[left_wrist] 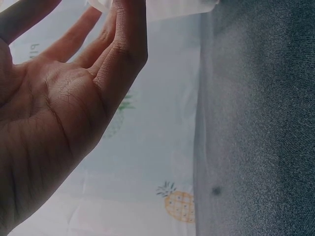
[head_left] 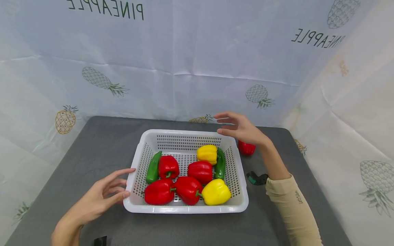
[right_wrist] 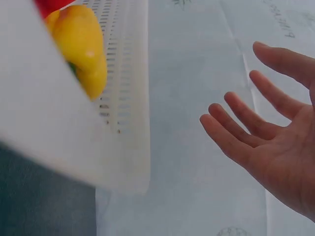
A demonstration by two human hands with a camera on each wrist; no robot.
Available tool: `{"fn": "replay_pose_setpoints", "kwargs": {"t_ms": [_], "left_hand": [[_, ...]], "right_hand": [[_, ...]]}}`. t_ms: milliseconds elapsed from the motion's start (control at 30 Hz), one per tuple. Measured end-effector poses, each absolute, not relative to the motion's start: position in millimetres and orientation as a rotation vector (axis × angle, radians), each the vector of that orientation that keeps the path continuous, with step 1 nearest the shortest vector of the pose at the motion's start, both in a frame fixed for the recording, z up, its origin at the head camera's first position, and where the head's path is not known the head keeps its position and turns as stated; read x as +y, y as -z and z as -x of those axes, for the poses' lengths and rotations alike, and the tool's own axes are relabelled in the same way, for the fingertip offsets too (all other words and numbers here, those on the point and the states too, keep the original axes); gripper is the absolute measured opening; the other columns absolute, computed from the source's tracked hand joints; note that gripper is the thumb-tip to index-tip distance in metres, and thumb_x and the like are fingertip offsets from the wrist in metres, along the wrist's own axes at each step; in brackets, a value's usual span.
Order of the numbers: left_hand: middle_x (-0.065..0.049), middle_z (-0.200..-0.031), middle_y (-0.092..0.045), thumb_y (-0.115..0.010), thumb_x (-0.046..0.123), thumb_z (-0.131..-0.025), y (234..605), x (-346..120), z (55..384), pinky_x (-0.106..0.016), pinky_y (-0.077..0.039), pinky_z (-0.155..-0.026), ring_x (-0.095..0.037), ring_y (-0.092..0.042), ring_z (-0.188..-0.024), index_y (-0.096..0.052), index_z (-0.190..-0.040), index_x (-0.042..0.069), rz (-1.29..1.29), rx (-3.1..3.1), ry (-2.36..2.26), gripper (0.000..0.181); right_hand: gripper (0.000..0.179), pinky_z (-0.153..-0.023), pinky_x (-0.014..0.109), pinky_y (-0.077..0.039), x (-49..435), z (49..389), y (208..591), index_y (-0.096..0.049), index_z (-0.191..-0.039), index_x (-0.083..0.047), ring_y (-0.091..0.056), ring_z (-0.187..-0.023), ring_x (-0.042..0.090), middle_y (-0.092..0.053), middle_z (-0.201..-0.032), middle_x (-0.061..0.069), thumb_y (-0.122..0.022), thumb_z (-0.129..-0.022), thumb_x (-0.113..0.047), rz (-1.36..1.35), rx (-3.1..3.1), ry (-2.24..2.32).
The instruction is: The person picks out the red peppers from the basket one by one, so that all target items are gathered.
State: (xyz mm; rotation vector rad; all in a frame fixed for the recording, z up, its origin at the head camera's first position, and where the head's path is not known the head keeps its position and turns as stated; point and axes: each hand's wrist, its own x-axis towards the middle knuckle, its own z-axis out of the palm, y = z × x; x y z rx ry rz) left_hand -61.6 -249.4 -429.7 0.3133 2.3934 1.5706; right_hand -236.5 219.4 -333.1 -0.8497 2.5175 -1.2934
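A white slotted plastic basket (head_left: 187, 209) holds several red bell peppers (head_left: 159, 192), two yellow bell peppers (head_left: 216, 192) and two long green peppers (head_left: 153, 167). At the basket's left rim is my left hand (head_left: 97, 195), its fingertips and thumb touching the edge with the fingers mostly extended; its palm fills the upper left of the left wrist view. My right hand (head_left: 241, 129) hovers by the far right corner, fingers loosely spread and holding nothing. In the right wrist view that hand (right_wrist: 268, 130) stands apart from the basket wall (right_wrist: 130, 98).
Outside the basket, a red bell pepper (head_left: 247, 149) lies on the grey table (head_left: 114, 140), partly hidden behind my right forearm. A black strap with a green patch (head_left: 257, 178) is beside the right wrist. A pineapple-print cloth (head_left: 191, 51) hangs behind the table.
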Motion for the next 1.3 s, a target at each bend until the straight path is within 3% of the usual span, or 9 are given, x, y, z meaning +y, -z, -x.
{"fn": "replay_pose_setpoints", "kwargs": {"t_ms": [300, 533, 800, 1000, 1133, 1300], "left_hand": [[-0.027, -0.138, -0.066, -0.075, 0.014, -0.102, 430, -249, 62, -0.025, -0.066, -0.08, 0.0, -0.073, -0.102, -0.042, -0.163, 0.006, -0.322, 2.399, -1.564, 0.07], [-0.027, -0.137, -0.067, -0.075, 0.013, -0.102, 430, -248, 62, -0.025, -0.066, -0.08, 0.0, -0.072, -0.102, -0.041, -0.163, 0.005, -0.313, 2.392, -1.561, 0.071], [-0.026, -0.137, -0.068, -0.075, 0.013, -0.102, 431, -247, 63, -0.025, -0.066, -0.08, 0.0, -0.072, -0.101, -0.041, -0.163, 0.005, -0.316, 2.402, -1.548, 0.071], [-0.026, -0.135, -0.068, -0.075, 0.013, -0.102, 428, -248, 63, -0.027, -0.066, -0.079, -0.001, -0.072, -0.102, -0.042, -0.163, 0.006, -0.32, 2.39, -1.572, 0.07], [-0.027, -0.135, -0.067, -0.075, 0.013, -0.102, 427, -249, 63, -0.027, -0.066, -0.08, -0.001, -0.072, -0.102, -0.042, -0.163, 0.006, -0.329, 2.392, -1.574, 0.069], [-0.027, -0.134, -0.068, -0.075, 0.013, -0.102, 429, -250, 62, -0.028, -0.067, -0.079, -0.001, -0.073, -0.102, -0.042, -0.163, 0.006, -0.33, 2.385, -1.582, 0.069]], "right_hand": [[0.052, -0.117, 0.057, -0.054, 194, 238, 336, -0.056, -0.15, -0.001, -0.058, -0.144, 0.041, -0.058, -0.156, 0.018, -0.074, -0.101, -0.006, 0.926, 2.408, 1.258], [0.049, -0.115, 0.055, -0.055, 176, 240, 343, -0.058, -0.146, 0.001, -0.058, -0.142, 0.05, -0.058, -0.151, 0.027, -0.073, -0.1, -0.006, 0.996, 2.207, 1.143], [0.06, -0.11, 0.045, -0.06, 166, 243, 351, -0.056, -0.149, -0.002, -0.063, -0.14, 0.036, -0.061, -0.151, 0.018, -0.078, -0.094, -0.011, 1.009, 2.008, 0.957], [0.066, -0.108, 0.044, -0.062, 160, 251, 357, -0.054, -0.152, -0.003, -0.062, -0.141, 0.041, -0.06, -0.153, 0.017, -0.081, -0.091, -0.008, 1.021, 1.847, 0.911], [0.069, -0.108, 0.043, -0.062, 152, 259, 364, -0.053, -0.152, 0.0, -0.058, -0.141, 0.05, -0.058, -0.153, 0.025, -0.081, -0.089, -0.005, 1.046, 1.761, 0.877], [0.071, -0.106, 0.045, -0.063, 141, 268, 368, -0.051, -0.153, 0.003, -0.06, -0.141, 0.044, -0.052, -0.156, 0.031, -0.079, -0.088, -0.004, 0.995, 1.65, 0.806]]}}
